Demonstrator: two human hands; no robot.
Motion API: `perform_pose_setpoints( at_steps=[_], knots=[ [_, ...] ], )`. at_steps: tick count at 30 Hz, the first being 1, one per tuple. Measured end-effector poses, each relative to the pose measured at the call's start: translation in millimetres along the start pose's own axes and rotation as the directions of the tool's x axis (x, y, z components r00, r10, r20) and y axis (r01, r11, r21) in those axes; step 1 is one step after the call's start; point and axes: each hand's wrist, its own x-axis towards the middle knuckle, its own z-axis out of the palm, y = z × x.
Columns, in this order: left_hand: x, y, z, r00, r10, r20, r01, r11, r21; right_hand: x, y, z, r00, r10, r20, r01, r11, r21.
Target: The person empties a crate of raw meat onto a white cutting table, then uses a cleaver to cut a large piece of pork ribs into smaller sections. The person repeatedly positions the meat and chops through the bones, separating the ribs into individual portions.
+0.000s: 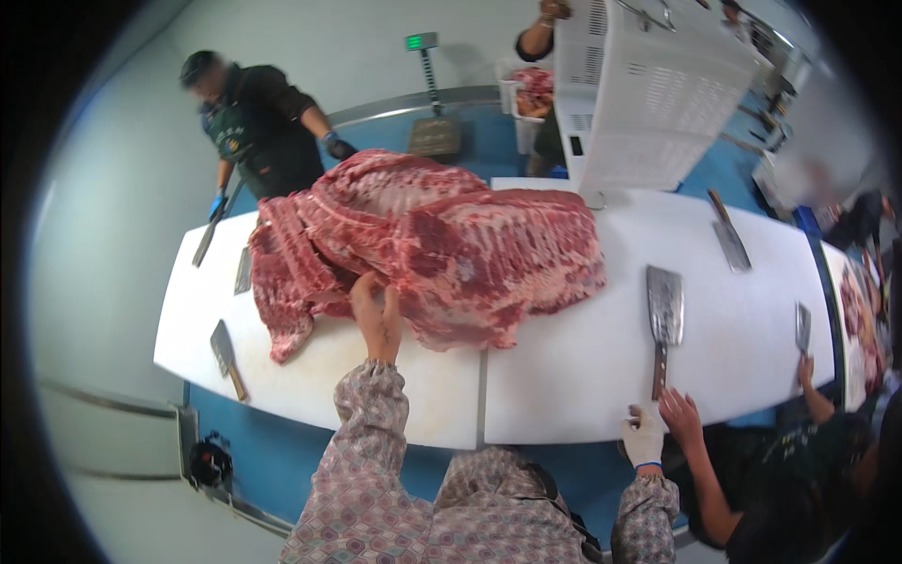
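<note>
A big slab of raw meat (507, 254) with rib bones lies across the white cutting table (423, 399). My bare left hand (378, 315) is at its near edge, thumb and fingers closed on the meat, with the fingertips partly hidden by it. At the table's front edge, my right hand (644, 438) wears a white glove and has its fingers curled; what it holds, if anything, is too unclear to name. Just beyond it lies a broad cleaver (665, 310) with its wooden handle toward me. Beside that handle is a co-worker's bare hand (680, 414).
At far left a co-worker (254, 122) holds a knife (204, 242). More blades lie about: a small cleaver (225, 352) at left and another cleaver (731, 240) at right. A tall white crate stack (648, 103) stands behind the table, near a floor scale (435, 138).
</note>
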Motion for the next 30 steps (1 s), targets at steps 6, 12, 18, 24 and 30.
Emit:
perform_pose_setpoints(
  at_steps=[6, 12, 18, 24, 30],
  knots=[
    [2, 14, 33, 0.979, -0.162, 0.123, 0.136, 0.97, 0.2, 116, 2, -22, 0.974, -0.002, -0.225, -0.067, 0.953, -0.295],
    [26, 2, 19, 0.912, -0.3, 0.278, 0.256, 0.949, 0.184, 161, 11, -3, 0.954, 0.209, -0.216, -0.275, 0.9, -0.339],
    [75, 14, 28, 0.701, -0.499, 0.509, 0.633, 0.764, -0.124, 177, 28, -4, 0.956, 0.217, -0.196, -0.27, 0.912, -0.309],
    [69, 61, 40, 0.758, -0.486, 0.435, 0.587, 0.799, -0.131, 179, 39, -20, 0.985, 0.147, -0.093, -0.167, 0.95, -0.265],
    [50, 99, 48, 0.75, -0.444, 0.491, 0.601, 0.768, -0.223, 185, 41, -23, 0.994, 0.093, -0.054, -0.103, 0.97, -0.221]
  ],
)
